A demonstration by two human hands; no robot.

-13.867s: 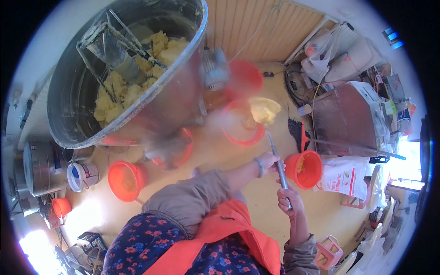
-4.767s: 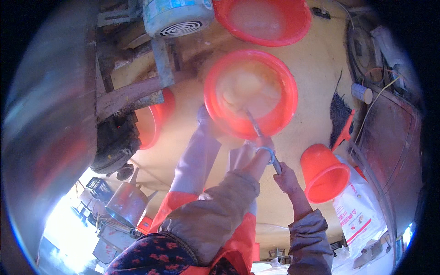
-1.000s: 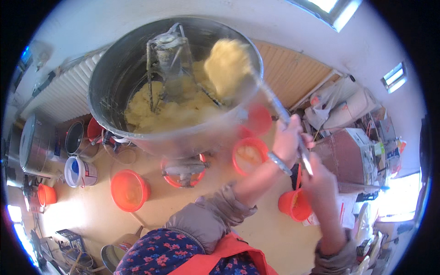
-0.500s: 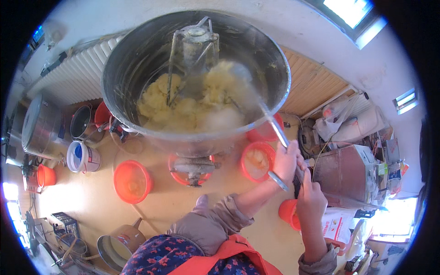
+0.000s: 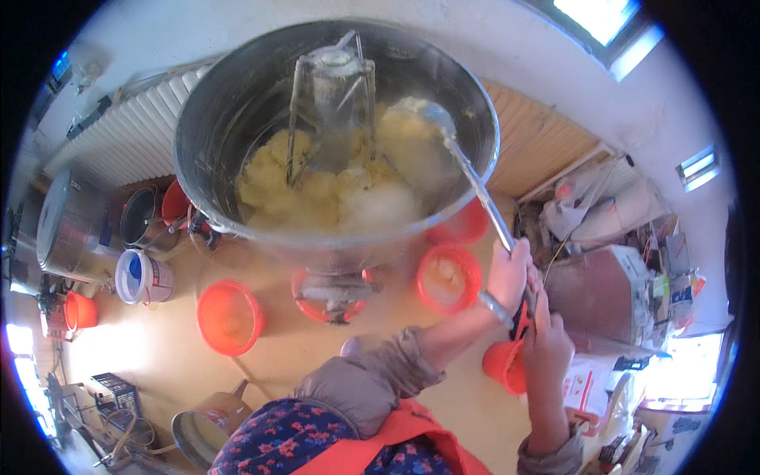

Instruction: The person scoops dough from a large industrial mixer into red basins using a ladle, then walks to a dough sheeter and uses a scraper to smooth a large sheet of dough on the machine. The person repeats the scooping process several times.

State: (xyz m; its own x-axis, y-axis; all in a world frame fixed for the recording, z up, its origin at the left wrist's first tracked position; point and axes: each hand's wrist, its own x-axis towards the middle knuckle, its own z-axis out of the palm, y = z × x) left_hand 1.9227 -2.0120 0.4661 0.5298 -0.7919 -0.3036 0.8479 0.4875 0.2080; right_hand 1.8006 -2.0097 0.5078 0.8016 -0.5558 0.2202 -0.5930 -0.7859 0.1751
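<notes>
A big round metal mixing vat (image 5: 194, 186) holds lumpy yellow dough-like mash (image 5: 273, 170) with steam rising off it. Inside it stands a frame-shaped metal stirrer (image 5: 334, 75). My left hand (image 5: 508, 273), a bracelet on its wrist, is closed round the handle of a long metal shovel (image 5: 484, 190). Lower down that handle, toward its end, my right hand (image 5: 548, 340) grips too. The shovel slants up over the vat's right rim, its blade raised near the far right wall with yellow mash beside and partly on it.
Below the vat stand red basins, one at left (image 5: 229, 317) and one at right (image 5: 448, 279) with pale lumps. A red bucket (image 5: 505, 366) is near my right forearm. Farther left are a white bucket (image 5: 144, 277) and a pot (image 5: 204, 431); a brown machine (image 5: 598, 297) stands right.
The shovel blade has swung up and right inside the vat, lifting yellow mash toward the far right wall. Both hands have shifted slightly right and down, still on the handle.
</notes>
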